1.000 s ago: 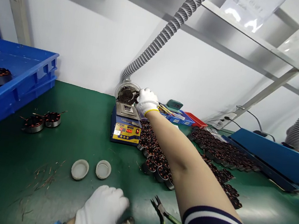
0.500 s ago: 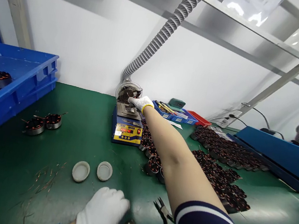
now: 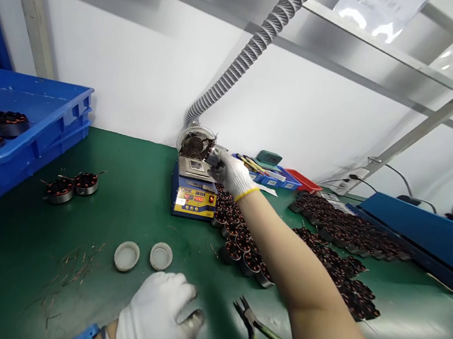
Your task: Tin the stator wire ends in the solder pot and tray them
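Right hand: the gloved right hand was closed around a wound part, which was held up beside the round hood, above the back right corner of the heated unit; contact with the hood could not be told.
Left hand: the left hand was held low over the bench, palm down, thumb parted from the fingers; nothing was seen gripped.
Step at the unit: handling of one part at the heated unit was judged to be in hand; whether it had been treated could not be told.
Move called for: a firm hold, and clearance from the hood's rim, were judged to be needed.
Near the left hand: two white dishes were set just beyond it; green-handled pliers were laid to its right.
Similar parts: rows were ranged beside the unit, under the right forearm.
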The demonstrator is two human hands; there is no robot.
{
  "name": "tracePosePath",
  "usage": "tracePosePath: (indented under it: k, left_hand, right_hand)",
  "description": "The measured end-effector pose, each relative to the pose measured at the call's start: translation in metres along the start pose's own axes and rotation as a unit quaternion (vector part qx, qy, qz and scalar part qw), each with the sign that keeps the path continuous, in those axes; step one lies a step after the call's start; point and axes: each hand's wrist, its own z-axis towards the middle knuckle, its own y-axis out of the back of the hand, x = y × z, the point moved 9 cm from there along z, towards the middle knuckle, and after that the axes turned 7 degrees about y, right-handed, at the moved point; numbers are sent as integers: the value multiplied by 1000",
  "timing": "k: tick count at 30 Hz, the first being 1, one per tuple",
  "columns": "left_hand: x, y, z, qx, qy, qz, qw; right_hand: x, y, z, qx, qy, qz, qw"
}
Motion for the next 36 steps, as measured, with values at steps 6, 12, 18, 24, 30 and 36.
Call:
tracePosePath:
  k: [6,12,18,24,30,36]
  left_hand:
    - [23,12,6,-13,136,-238,962]
    - [29,20,6,-53,177,-500,846]
    - [31,-2,6,-17,214,-647,732]
    - [32,-13,5,0,293,-673,679]
    - [23,15,10,8,266,-665,698]
    - [64,175,-3,-285,234,-488,791]
  right_hand:
    - [-30,-16,-120,58,0,232,971]
    - [-54,-30,-209,84,23,127,988]
    - [-53,-24,-232,50,117,-26,992]
    - [-58,-27,-235,64,133,-32,988]
    - [-66,-27,-234,121,182,-81,972]
    - [-72,-27,-221,109,310,-212,920]
